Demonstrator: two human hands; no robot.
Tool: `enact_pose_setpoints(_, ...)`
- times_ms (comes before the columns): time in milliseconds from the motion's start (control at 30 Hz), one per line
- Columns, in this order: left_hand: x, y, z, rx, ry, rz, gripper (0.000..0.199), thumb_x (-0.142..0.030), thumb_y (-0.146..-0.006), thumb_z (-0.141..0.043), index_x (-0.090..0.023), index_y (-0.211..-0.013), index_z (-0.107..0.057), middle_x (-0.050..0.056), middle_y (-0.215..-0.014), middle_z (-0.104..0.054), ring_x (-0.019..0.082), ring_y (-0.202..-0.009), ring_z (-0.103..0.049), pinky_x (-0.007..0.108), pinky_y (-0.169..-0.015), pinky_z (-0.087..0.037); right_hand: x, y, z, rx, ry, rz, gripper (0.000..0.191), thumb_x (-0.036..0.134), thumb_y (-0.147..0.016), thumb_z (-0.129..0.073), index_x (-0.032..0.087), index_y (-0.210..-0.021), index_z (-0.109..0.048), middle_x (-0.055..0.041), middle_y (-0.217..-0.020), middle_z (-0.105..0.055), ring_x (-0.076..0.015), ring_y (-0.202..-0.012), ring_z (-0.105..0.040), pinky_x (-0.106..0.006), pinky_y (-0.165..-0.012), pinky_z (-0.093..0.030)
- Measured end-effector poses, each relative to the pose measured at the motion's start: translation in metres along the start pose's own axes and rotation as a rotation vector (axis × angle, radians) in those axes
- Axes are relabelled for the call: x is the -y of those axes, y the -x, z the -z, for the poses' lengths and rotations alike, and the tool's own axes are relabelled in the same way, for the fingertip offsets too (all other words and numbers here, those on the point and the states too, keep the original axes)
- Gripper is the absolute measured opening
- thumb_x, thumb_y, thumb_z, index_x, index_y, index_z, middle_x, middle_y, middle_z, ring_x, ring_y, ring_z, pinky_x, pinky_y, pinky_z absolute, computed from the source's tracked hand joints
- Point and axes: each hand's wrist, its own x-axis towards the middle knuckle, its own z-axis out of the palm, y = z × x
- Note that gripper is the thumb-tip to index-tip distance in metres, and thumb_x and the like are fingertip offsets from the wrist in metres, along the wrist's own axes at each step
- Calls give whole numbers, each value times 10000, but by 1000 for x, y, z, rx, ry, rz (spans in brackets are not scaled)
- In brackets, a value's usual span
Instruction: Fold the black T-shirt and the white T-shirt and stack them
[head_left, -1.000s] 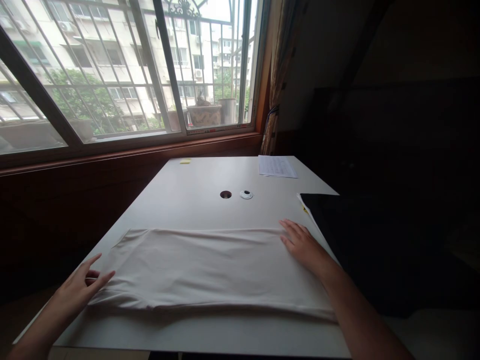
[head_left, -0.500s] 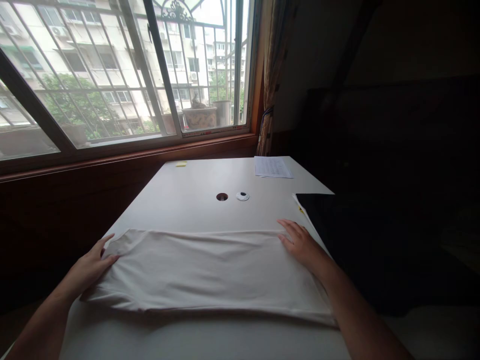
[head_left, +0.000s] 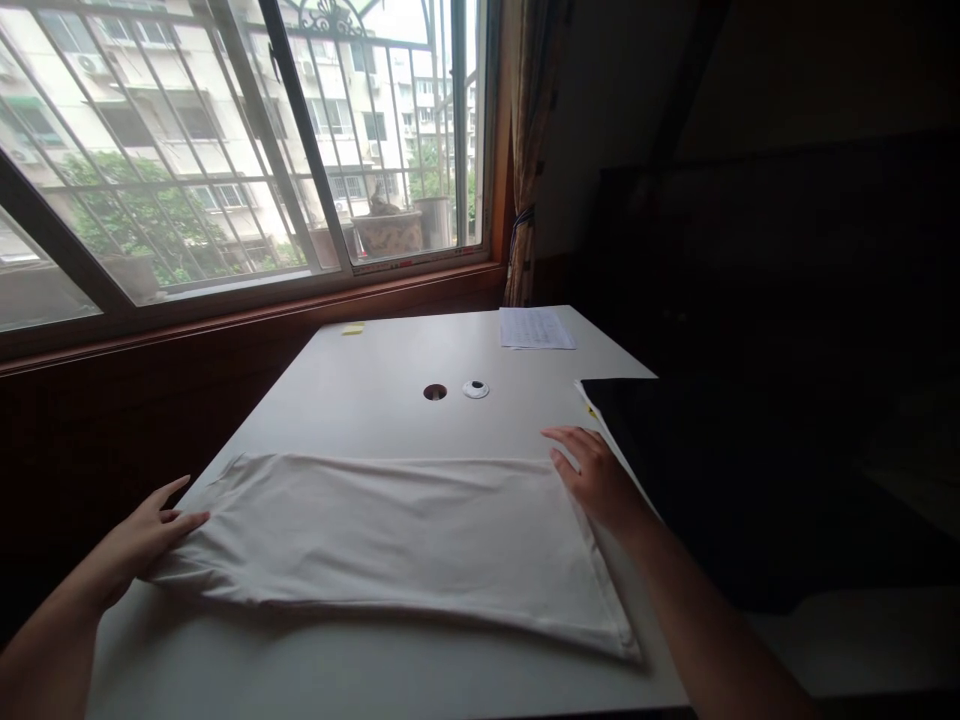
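Observation:
A white folded garment point(head_left: 390, 540) lies lengthwise across the near part of the white table, with soft wrinkles running along it. Its exact kind does not show. At its left end rests my left hand point(head_left: 142, 545), fingers apart, the thumb touching the cloth and the other fingers at its outer edge. My right hand point(head_left: 589, 475) is open at the garment's upper right corner, with fingertips touching or just above the cloth edge. Below that wrist, the garment's right hem slants down toward me.
Dark cloth point(head_left: 720, 480) covers the table's right side. Farther back on the white table point(head_left: 375, 390) are a round hole point(head_left: 435, 392), a white ring-shaped cap point(head_left: 476, 389), printed papers point(head_left: 536, 328) and a yellow note point(head_left: 352, 328). A barred window point(head_left: 225, 150) stands behind.
My left hand has slid a little outward along the garment's left end. My right hand has shifted slightly, and the garment's right hem shows more. The view has turned slightly.

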Motion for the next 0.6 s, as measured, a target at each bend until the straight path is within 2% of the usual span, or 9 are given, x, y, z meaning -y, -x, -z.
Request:
enact_pose_setpoints(100, -30, 5, 7, 45, 194, 35, 948, -479, -805, -698, -120, -1591, -306, 194, -1107, -743, 332, -803, -751, 410, -649, -623, 4, -1, 2, -15, -44, -11, 373, 293, -991, -429, 216, -1207, -724, -93, -1165, -737, -289, -1141, -632, -445, -1055, -490)
enact_pose_setpoints(167, -64, 14, 12, -10, 175, -46, 918, -477, -831, -675, -161, -1603, -292, 177, -1161, -740, 323, -815, -743, 376, -635, -604, 7, -1, 2, -6, -100, -43, 364, 309, -992, -431, 228, -1169, -738, -92, -1130, -749, -290, -1100, -654, -450, -1029, -505)
enact_pose_setpoints(300, -154, 48, 19, -187, -30, -276, 761, -476, -882, -635, -286, -1570, -373, 55, -1071, -771, 247, -828, -731, 291, -675, -564, 13, 1, -1, 68, -308, -155, 321, 355, -981, -490, 225, -1129, -743, -87, -1087, -757, -265, -1014, -694, -402, -894, -564)
enact_pose_setpoints(367, -203, 70, 17, -193, -66, -442, 713, -425, -904, -618, -294, -1563, -379, 26, -1068, -765, 199, -813, -720, 272, -723, -559, 17, 3, -4, 154, -435, -221, 313, 387, -972, -531, 222, -1128, -747, -81, -1057, -762, -242, -933, -709, -357, -782, -579)
enact_pose_setpoints(433, -248, 94, 8, -162, -65, -602, 720, -351, -908, -609, -259, -1577, -357, 38, -1086, -757, 166, -749, -701, 281, -746, -564, 21, 4, -7, 261, -580, -281, 352, 446, -977, -543, 211, -1136, -752, -85, -1031, -764, -221, -844, -711, -328, -685, -571)
enact_pose_setpoints(500, -288, 122, -11, -112, -18, -740, 712, -286, -912, -604, -271, -1578, -355, 43, -1102, -753, 160, -724, -706, 291, -749, -573, 26, 6, -10, 372, -758, -338, 444, 537, -980, -538, 189, -1163, -745, -107, -1035, -761, -217, -802, -711, -316, -632, -563)
enact_pose_setpoints(600, -331, 174, -55, 5, 47, -993, 710, -155, -948, -530, -317, -1598, -297, 55, -1206, -732, 192, -934, -729, 314, -832, -585, 34, 7, -10, 553, -1045, -482, 636, 681, -974, -470, 178, -1309, -669, -151, -1115, -745, -257, -849, -729, -361, -645, -586)
